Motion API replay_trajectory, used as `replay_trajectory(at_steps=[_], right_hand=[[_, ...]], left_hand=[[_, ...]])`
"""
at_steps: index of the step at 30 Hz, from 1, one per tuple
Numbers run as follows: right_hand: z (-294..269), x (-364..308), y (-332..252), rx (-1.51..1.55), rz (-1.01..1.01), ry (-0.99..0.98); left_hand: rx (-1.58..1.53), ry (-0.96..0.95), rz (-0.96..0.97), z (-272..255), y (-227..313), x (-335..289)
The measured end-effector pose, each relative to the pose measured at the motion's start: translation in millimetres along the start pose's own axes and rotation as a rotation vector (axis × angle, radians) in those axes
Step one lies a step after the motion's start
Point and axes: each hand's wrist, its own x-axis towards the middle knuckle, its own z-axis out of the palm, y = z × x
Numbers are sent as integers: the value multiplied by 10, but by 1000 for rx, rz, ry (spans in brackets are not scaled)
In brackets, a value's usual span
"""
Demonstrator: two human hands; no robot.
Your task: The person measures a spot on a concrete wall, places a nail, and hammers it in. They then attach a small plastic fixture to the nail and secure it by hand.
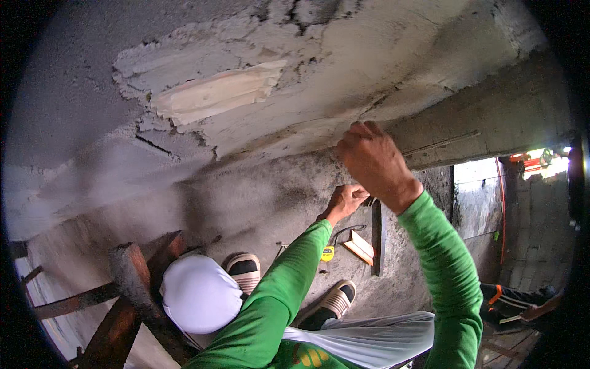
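Note:
My right hand [376, 163] is raised in front of the concrete beam, its fingers curled into a fist; whatever is in it is hidden. Just below and to its left, my left hand [347, 202] has its fingertips pressed together around something too small to make out. A dark, narrow bar [377, 240] extends downward below my hands; whether my left hand touches it is unclear. On the floor under the hands are a yellow tape measure [327, 253] and an orange and pale angled piece [360, 248].
Rough concrete beam [344, 67] with a pale patch [218, 92] spans overhead. Rusty crossed bars [129, 289] and a white domed thing [201, 295] stand at left. My sandalled feet [337, 299] are below. Another person's arm [541, 309] shows at lower right.

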Motion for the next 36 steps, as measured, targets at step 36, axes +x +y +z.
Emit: replay_trajectory(at_steps=[36], right_hand=[[474,196,552,-57,-6,-206]], left_hand=[[-919,337,-643,-657,-357,388]])
